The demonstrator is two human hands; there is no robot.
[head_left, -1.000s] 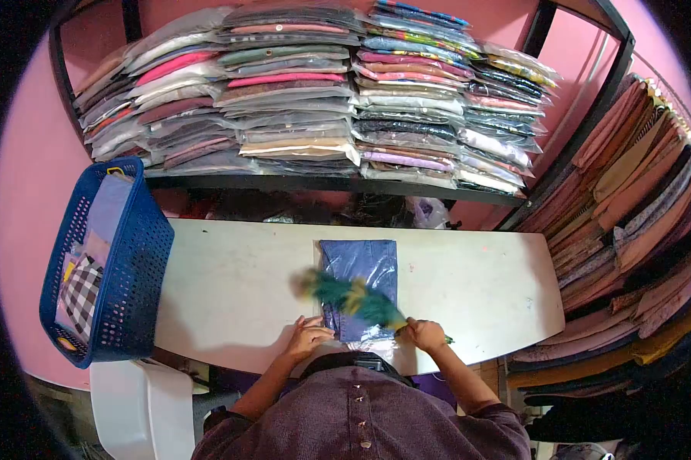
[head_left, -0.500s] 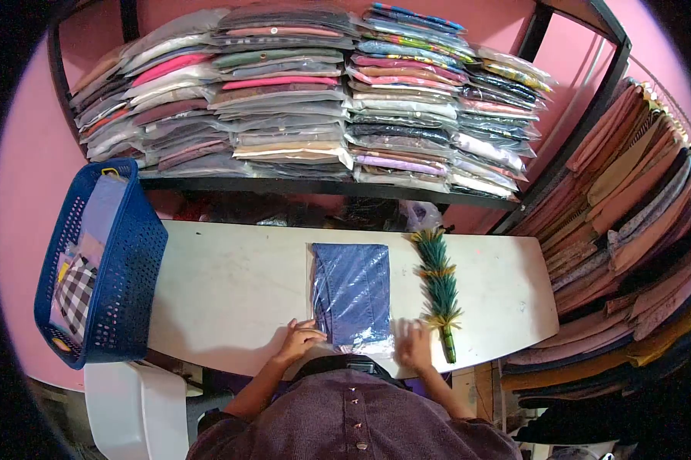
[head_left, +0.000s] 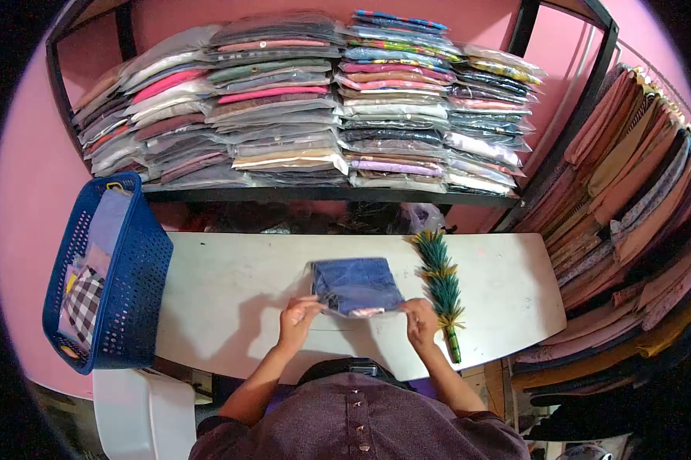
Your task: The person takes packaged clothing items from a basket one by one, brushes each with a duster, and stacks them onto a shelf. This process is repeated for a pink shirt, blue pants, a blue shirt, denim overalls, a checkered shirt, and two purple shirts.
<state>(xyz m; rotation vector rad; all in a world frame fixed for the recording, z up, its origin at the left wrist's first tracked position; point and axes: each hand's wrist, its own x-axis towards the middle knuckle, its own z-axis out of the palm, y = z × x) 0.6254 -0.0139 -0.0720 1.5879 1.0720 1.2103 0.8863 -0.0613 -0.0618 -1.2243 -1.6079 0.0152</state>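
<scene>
A folded blue denim garment [head_left: 353,274] in a clear plastic bag [head_left: 365,300] is at the middle of the white table. Its near edge is lifted towards me and blurred by motion, while its far part stays lower. My left hand [head_left: 296,320] is closed with a pinch on the bag's near left corner. At the near right corner, my right hand [head_left: 421,323] pinches the bag too. A pale patch [head_left: 367,312] shows at the near edge, too smeared to make out.
A green feathery bundle [head_left: 442,287] lies right of my right hand on the white table [head_left: 230,264]. A blue basket [head_left: 134,276] with bagged clothes stands left. Stacked bagged garments [head_left: 276,100] fill the shelf behind; hanging clothes [head_left: 629,230] line the right.
Both hands have moved up and forward from beside the bag's near end and now grip its corners. The bag's near edge has risen off the table. The view has shifted slightly.
</scene>
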